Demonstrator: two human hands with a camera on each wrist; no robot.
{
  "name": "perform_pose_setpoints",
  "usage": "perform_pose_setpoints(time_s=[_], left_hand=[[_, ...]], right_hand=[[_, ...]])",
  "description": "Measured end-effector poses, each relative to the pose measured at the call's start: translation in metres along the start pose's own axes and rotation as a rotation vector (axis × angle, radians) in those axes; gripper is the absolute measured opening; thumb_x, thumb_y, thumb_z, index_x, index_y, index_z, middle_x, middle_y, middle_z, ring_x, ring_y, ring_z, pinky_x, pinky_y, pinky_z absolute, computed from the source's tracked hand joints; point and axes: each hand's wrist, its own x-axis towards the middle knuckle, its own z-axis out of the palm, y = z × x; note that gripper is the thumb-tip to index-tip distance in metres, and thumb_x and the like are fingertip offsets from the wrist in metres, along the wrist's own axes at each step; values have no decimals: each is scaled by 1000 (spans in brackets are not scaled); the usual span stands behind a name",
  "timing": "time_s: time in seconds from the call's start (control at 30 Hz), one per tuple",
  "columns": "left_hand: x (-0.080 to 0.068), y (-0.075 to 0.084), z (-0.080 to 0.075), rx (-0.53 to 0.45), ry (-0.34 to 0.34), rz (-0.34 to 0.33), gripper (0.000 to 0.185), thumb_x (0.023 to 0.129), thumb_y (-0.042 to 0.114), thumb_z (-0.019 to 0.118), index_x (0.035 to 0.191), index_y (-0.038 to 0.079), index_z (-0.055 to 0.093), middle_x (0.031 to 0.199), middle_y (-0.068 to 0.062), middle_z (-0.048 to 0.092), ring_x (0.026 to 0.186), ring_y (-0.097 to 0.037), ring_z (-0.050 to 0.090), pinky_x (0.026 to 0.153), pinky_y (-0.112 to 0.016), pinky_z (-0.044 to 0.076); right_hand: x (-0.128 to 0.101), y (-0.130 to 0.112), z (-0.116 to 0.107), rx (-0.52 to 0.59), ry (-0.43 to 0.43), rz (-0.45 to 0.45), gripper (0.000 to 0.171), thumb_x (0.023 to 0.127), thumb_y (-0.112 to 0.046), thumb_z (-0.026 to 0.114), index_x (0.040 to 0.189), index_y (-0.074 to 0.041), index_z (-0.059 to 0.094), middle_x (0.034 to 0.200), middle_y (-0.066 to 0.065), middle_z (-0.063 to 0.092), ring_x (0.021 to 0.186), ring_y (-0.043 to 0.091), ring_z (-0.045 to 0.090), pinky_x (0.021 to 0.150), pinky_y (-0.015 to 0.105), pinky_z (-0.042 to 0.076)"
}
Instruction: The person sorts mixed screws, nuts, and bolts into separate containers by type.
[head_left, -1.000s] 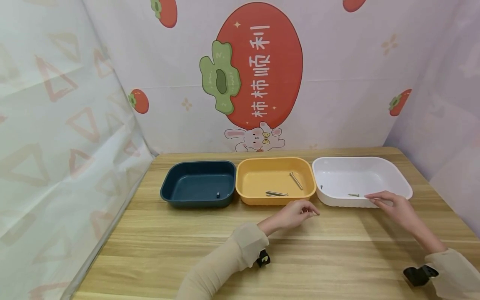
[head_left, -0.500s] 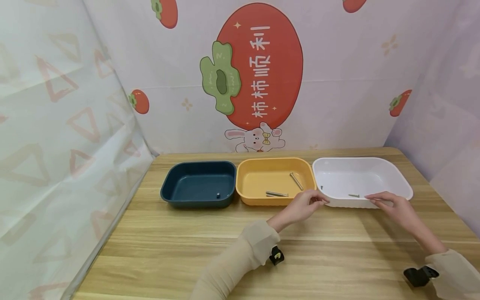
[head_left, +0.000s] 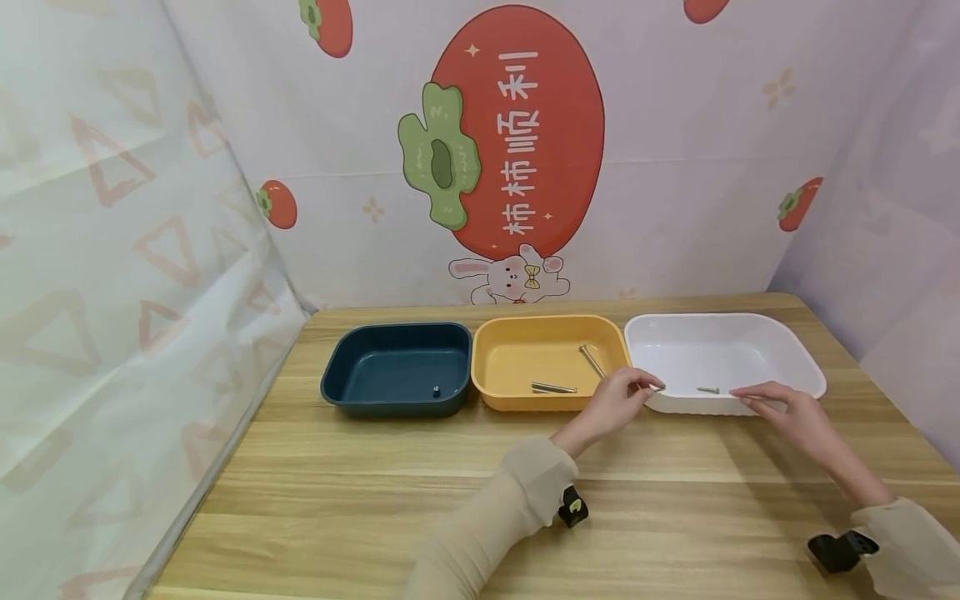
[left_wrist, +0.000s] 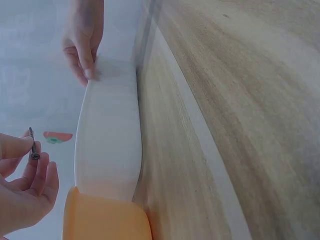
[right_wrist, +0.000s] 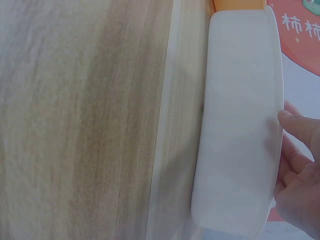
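Observation:
A small dark screw [left_wrist: 33, 148] is pinched between the thumb and fingers of my left hand [head_left: 613, 400]. That hand hovers over the near left corner of the white tray [head_left: 720, 354], close to where the orange-yellow tray adjoins it. My right hand [head_left: 793, 418] pinches the white tray's near rim, with the thumb [right_wrist: 295, 124] outside and the fingers over the edge. Inside the white tray, a short screw [head_left: 708, 390] lies near the front wall. My left hand covers part of the tray's left corner in the head view.
The orange-yellow tray [head_left: 536, 354] in the middle holds several long bolts [head_left: 555, 387]. On the left, the dark blue tray [head_left: 408, 367] contains one small metal piece [head_left: 437, 391]. All three trays stand in a row on the wooden table [head_left: 360, 500], before a printed cloth backdrop [head_left: 675, 225].
My left hand has moved right and up, from the table in front of the orange-yellow tray to the white tray's corner, carrying the screw. My right hand has stayed on the rim.

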Motion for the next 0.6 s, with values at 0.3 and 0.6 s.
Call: perform_pose_setpoints(time_s=[0.3, 0.6], left_hand=[[12, -2, 10, 48, 48, 5, 16, 86, 5, 55, 95, 11, 67, 80, 6, 53, 70, 1, 46, 59, -9, 39], [17, 0, 15, 56, 63, 21, 15, 86, 6, 56, 95, 11, 67, 81, 5, 54, 70, 1, 45, 60, -9, 38]], right_hand=[[-1, -1, -1, -10, -6, 11, 14, 81, 0, 60, 93, 4, 65, 91, -34, 50, 86, -24, 40, 68, 0, 33], [0, -2, -1, -13, 10, -39, 14, 80, 3, 60, 93, 5, 64, 93, -33, 50, 87, -23, 41, 70, 0, 33]])
